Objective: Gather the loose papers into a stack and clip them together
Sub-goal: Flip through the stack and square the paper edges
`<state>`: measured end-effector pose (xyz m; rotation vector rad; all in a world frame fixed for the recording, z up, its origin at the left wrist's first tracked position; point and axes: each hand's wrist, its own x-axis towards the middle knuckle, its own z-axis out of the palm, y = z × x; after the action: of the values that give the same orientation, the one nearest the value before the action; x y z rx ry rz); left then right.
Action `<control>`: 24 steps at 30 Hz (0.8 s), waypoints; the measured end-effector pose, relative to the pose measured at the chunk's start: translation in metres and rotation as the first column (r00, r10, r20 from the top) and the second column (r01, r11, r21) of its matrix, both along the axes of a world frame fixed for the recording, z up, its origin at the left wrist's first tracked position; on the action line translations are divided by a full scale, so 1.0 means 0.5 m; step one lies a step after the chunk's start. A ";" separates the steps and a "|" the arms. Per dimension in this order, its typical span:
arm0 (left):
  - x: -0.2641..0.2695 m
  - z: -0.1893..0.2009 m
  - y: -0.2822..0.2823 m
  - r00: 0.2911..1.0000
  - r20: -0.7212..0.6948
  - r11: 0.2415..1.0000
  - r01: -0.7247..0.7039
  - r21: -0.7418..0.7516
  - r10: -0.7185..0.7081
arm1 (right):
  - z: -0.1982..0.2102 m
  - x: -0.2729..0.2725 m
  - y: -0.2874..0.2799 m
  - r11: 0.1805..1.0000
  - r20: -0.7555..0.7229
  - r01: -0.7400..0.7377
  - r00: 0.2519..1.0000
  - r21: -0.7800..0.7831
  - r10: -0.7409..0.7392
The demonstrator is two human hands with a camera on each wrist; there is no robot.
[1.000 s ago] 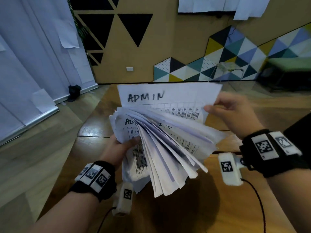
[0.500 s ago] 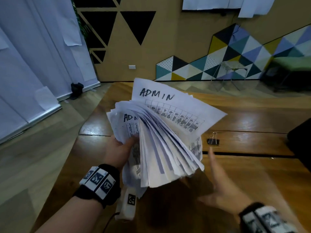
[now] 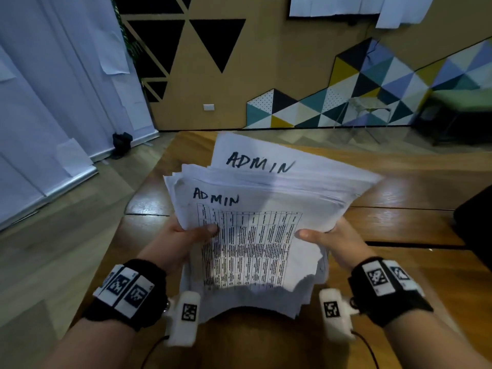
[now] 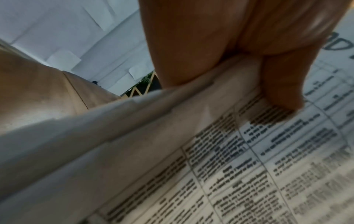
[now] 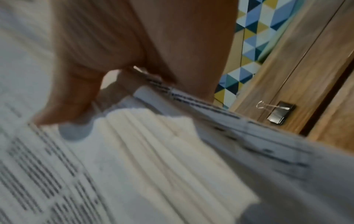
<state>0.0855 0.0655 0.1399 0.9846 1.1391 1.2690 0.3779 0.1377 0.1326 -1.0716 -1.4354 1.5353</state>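
A thick stack of white papers (image 3: 253, 235) printed with tables and marked "ADMIN" is held above the wooden table (image 3: 399, 225). My left hand (image 3: 183, 235) grips its left edge, thumb on the top sheet. My right hand (image 3: 332, 239) grips its right edge, thumb on top too. The sheets are uneven, and one "ADMIN" page sticks out at the far end. In the left wrist view my thumb presses the papers (image 4: 249, 151). In the right wrist view the sheet edges of the papers (image 5: 153, 144) fan out, and a black binder clip (image 5: 279, 112) lies on the table beyond them.
The wooden table (image 5: 316, 75) runs to a wall with coloured triangle panels (image 3: 372, 89). A dark object (image 3: 476, 217) sits at the table's right edge. White curtains (image 3: 53, 102) hang at the left, above a wooden floor.
The right hand let go of the far sheet, dropped low over the table, and now grips the stack's right edge. The fanned sheets have closed into a flatter stack.
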 end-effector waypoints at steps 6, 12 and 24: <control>0.017 0.024 0.009 1.000 0.010 0.984 0.009 0.179 -0.011 | 0.042 -0.022 -0.030 0.995 -0.215 0.073 0.975 0.065 -0.058; 0.027 -0.024 -0.006 0.991 -0.102 0.995 -0.084 0.061 0.090 | -0.015 -0.011 -0.058 0.994 -0.160 0.066 0.986 0.085 -0.051; 0.055 0.088 -0.014 0.922 -0.196 0.867 -0.219 0.448 0.334 | 0.031 -0.031 -0.055 0.977 -0.204 0.097 0.977 0.191 -0.057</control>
<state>0.1132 0.0585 0.1840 1.3800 1.2778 1.7020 0.3623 0.1101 0.1481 -0.8210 -1.3617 1.3682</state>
